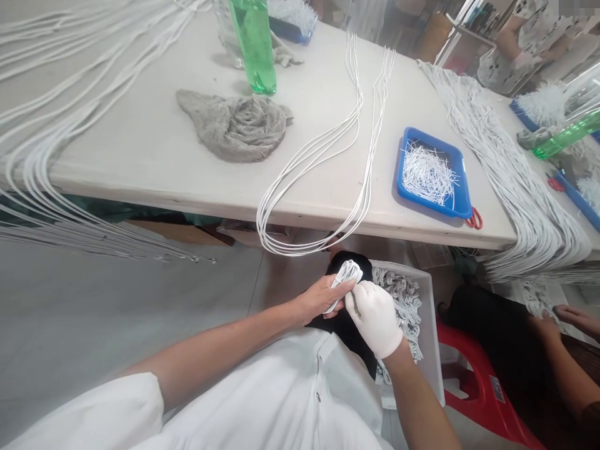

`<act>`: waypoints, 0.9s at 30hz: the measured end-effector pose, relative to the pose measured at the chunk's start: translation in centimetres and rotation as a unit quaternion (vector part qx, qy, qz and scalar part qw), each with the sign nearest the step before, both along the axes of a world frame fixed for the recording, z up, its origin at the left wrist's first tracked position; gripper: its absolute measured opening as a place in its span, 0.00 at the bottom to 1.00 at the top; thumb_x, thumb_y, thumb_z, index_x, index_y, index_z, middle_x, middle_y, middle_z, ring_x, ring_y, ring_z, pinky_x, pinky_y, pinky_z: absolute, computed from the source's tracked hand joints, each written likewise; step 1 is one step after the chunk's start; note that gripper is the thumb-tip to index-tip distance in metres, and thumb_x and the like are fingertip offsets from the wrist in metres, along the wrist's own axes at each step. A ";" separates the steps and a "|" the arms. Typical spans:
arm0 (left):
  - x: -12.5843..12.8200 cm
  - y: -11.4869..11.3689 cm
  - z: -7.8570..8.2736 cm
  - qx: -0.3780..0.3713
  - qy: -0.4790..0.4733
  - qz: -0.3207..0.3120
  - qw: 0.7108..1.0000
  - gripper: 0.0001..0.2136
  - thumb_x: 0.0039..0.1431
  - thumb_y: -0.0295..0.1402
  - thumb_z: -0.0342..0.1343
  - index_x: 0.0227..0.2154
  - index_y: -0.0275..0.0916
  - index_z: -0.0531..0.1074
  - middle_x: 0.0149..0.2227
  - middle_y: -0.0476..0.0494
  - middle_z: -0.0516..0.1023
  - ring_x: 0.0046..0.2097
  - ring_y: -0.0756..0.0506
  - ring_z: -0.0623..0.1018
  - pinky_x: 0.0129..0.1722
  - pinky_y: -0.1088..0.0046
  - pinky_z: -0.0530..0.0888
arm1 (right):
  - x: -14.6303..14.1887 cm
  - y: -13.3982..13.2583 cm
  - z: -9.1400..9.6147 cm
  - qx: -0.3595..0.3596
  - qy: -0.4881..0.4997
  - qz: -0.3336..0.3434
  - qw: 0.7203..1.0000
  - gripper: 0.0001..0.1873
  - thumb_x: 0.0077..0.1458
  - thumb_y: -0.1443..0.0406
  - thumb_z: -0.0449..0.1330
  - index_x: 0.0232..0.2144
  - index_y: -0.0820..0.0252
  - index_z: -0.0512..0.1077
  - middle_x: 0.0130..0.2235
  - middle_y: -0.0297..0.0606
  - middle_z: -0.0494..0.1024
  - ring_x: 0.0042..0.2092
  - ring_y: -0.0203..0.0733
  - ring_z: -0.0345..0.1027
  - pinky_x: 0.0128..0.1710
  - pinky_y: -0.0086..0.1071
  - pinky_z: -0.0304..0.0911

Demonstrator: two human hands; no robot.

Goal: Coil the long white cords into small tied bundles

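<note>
Fingers of the bare left hand [322, 297] and the white-gloved right hand [375, 319] clench a small looped bundle of white cord [344, 282] between them, beside a white plastic crate [434, 337] of tangled cord, near the counter [304, 94]. Farther off on the counter, a blue tray [422, 134] holds short white cord pieces [427, 175].

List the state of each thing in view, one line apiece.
Left hand: bare, gripping the bundle.
White cord bundle: coiled, held between both hands.
Right hand: gloved, against the bundle.
Grey cloth: crumpled.
Blue tray: holding cut white cord pieces.
Green bottle: standing.
White crate: holding looped cord.
</note>
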State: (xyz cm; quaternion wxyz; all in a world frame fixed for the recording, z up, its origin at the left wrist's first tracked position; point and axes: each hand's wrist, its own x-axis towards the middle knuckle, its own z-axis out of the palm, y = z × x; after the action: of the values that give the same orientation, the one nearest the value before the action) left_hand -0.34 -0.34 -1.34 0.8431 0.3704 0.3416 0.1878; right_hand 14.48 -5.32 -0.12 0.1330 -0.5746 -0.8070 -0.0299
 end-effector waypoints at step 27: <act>-0.3 0.1 0.1 -0.064 -0.022 -0.016 0.998 0.22 0.50 0.55 0.57 0.28 0.38 0.61 0.19 0.55 0.62 0.18 0.56 0.56 0.17 0.78 0.52 | 1.3 1.3 0.0 -0.091 0.190 0.066 0.975 0.16 0.56 0.71 0.49 0.17 0.58 0.62 0.21 0.31 0.65 0.24 0.33 0.56 0.26 0.29 0.51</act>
State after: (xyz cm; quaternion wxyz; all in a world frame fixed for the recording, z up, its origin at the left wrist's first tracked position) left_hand -0.61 -0.25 -1.22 0.8756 0.3165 0.3280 0.1597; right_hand 15.80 -4.06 -0.16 0.2326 -0.5250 -0.8024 0.1624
